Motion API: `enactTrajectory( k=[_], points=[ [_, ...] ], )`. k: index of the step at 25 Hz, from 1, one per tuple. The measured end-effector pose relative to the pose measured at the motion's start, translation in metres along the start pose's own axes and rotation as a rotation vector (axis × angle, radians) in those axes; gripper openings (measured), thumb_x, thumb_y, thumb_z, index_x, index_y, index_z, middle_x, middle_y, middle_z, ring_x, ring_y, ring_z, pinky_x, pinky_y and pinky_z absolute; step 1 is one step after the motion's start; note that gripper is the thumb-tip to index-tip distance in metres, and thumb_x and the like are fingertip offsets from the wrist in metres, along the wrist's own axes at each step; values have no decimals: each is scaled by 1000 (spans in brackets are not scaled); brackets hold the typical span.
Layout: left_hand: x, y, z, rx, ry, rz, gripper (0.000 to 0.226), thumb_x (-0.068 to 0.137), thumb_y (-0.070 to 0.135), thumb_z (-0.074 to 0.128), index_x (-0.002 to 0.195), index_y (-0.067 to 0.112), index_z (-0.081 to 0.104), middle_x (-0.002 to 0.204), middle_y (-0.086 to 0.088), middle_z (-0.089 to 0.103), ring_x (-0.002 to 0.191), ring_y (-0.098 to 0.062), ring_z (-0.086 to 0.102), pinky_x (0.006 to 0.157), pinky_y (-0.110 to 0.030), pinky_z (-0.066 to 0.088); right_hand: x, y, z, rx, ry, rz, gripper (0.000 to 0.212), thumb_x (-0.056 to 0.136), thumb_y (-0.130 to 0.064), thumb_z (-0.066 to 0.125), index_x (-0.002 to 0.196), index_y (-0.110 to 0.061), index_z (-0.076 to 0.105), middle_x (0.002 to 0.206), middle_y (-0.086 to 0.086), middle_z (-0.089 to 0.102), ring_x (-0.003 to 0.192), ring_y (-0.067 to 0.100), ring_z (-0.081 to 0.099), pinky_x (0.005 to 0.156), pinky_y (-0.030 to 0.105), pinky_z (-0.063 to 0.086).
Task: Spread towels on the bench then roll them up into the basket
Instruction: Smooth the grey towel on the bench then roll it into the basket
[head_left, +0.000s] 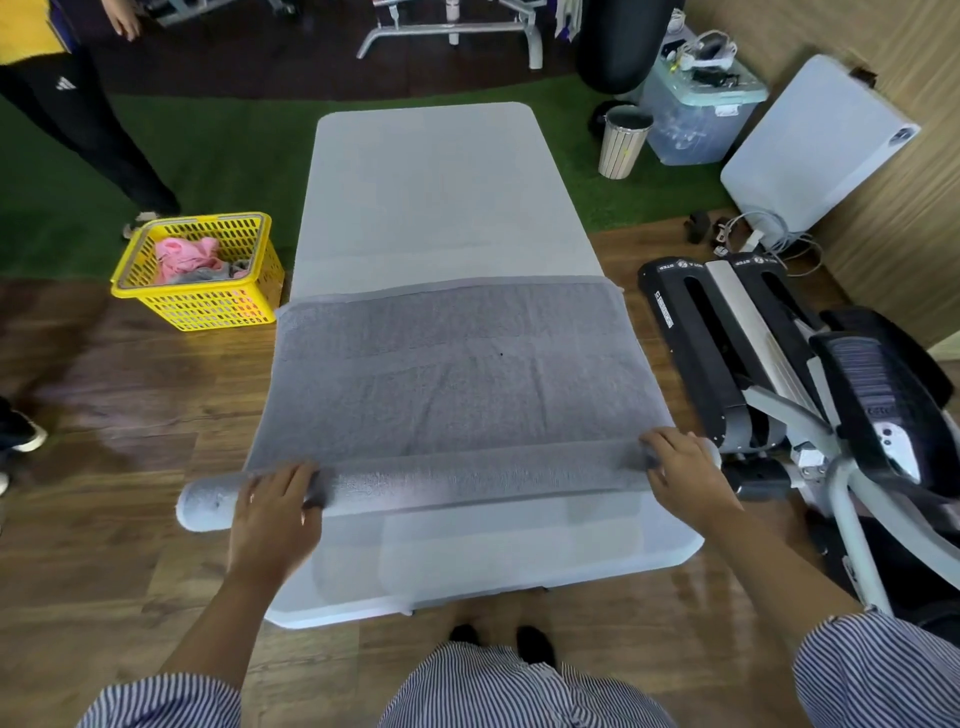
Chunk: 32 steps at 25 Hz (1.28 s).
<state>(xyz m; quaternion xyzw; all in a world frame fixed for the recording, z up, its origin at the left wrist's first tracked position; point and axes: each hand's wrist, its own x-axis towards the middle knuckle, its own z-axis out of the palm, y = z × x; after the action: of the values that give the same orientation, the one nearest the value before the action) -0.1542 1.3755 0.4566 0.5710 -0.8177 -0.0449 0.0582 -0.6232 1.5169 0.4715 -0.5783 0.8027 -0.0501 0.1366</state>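
A grey towel (457, 374) lies spread across the near half of the pale bench (431, 197). Its near edge is rolled into a tight tube (467, 478) that runs across the bench and sticks out past the left side. My left hand (275, 509) presses on the roll's left part with fingers curled over it. My right hand (680, 467) grips the roll's right end. A yellow basket (202, 306) stands on the floor left of the bench, holding pink and grey towels (187, 257).
A black and white exercise machine (779, 374) stands close to the bench's right side. Another person's legs (104, 145) are at the far left behind the basket. A small bin (623, 143) and a plastic storage box (696, 119) sit at the back right.
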Motion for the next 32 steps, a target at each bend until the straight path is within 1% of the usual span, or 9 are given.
enactTrajectory(
  k=[6,8,12,14,17,21,24,28,32],
  points=[
    [-5,0,9,13,-124,17,71,54,5,81,121,5,59,116,-10,65,109,-32,61,107,-62,28,-9,3,3,4,-125,-21,60,83,-17,62,138,-8,40,141,7,43,135,23,31,118,37,9],
    [-5,4,2,45,-140,25,61,54,5,81,113,4,64,99,-11,70,90,-33,67,96,-62,41,-8,3,1,-28,-126,-27,52,81,-15,61,131,-10,48,130,5,53,125,25,42,113,35,22],
    [0,3,-11,47,-196,38,45,57,17,50,97,8,68,75,-9,70,68,-34,66,71,-43,50,-4,1,-12,-42,-162,52,30,75,-32,50,95,-14,63,87,2,64,90,26,59,77,30,40],
    [5,0,-13,23,-175,38,48,61,17,46,103,9,67,85,-11,72,77,-34,67,76,-44,50,0,2,-15,-82,-203,73,32,79,-32,50,106,-18,62,100,0,65,99,25,58,86,32,42],
    [7,3,-12,-26,-3,56,43,70,9,53,112,4,62,103,-12,69,93,-35,65,88,-52,48,4,2,-10,25,-145,13,43,86,-13,53,129,-17,50,128,2,55,120,25,46,110,34,24],
    [9,6,1,-24,-20,56,45,71,11,68,116,7,62,115,-10,66,107,-33,62,106,-58,33,3,0,-3,142,-83,14,48,89,-9,53,136,-11,45,142,7,43,134,24,34,117,33,9],
    [11,12,1,-7,-99,8,53,63,13,77,114,7,64,108,-9,69,102,-31,64,103,-57,36,3,-2,1,-12,-158,-16,58,82,-19,60,137,-14,42,141,5,44,132,24,37,116,35,19],
    [11,21,-16,15,-123,16,36,63,25,53,94,15,67,80,-2,71,76,-30,66,77,-44,49,5,-7,-11,-55,-148,61,33,82,-25,57,115,-20,59,111,2,65,102,25,59,92,32,43],
    [14,14,-19,3,-126,-9,34,70,27,49,98,18,65,90,-2,72,86,-31,65,78,-41,47,6,-7,-18,-49,-201,81,31,84,-25,54,115,-19,60,113,2,64,102,27,58,86,33,44]
  ],
)
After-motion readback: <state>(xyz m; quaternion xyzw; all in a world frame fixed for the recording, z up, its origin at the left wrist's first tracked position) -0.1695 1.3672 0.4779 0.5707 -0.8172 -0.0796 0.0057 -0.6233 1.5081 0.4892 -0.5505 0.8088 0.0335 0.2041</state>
